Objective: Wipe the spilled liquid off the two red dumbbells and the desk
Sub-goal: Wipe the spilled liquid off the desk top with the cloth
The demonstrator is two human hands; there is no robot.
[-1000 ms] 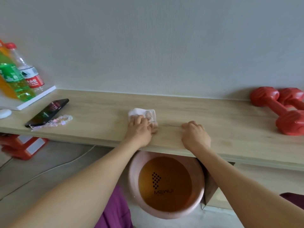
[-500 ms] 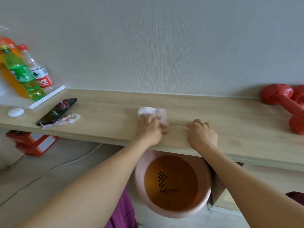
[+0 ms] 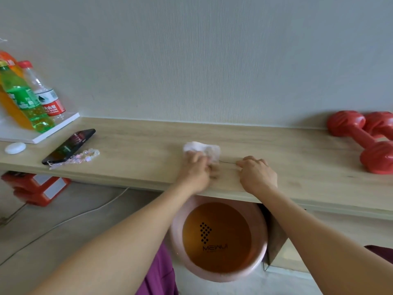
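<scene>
A crumpled white cloth point(image 3: 203, 149) lies on the middle of the light wooden desk point(image 3: 297, 154). My left hand point(image 3: 194, 171) grips its near edge and presses it to the wood. Just to the right, my right hand point(image 3: 258, 174) rests on the desk with curled fingers and holds nothing. A thin dark line on the wood runs between the two hands. Two red dumbbells point(image 3: 361, 137) lie side by side at the far right of the desk, well away from both hands; the right one is cut off by the frame edge.
At the left stand several drink bottles point(image 3: 25, 99) on a white board point(image 3: 40, 133), beside a small white puck point(image 3: 15, 147), a black phone point(image 3: 69, 145) and a bead bracelet point(image 3: 78, 157). A pink basin point(image 3: 219, 239) sits under the desk. Red boxes point(image 3: 36, 188) and a cable lie on the floor.
The view has swung to the right and back a little. My left hand stays on the cloth, shifted only slightly over the desk; my right hand stays beside it.
</scene>
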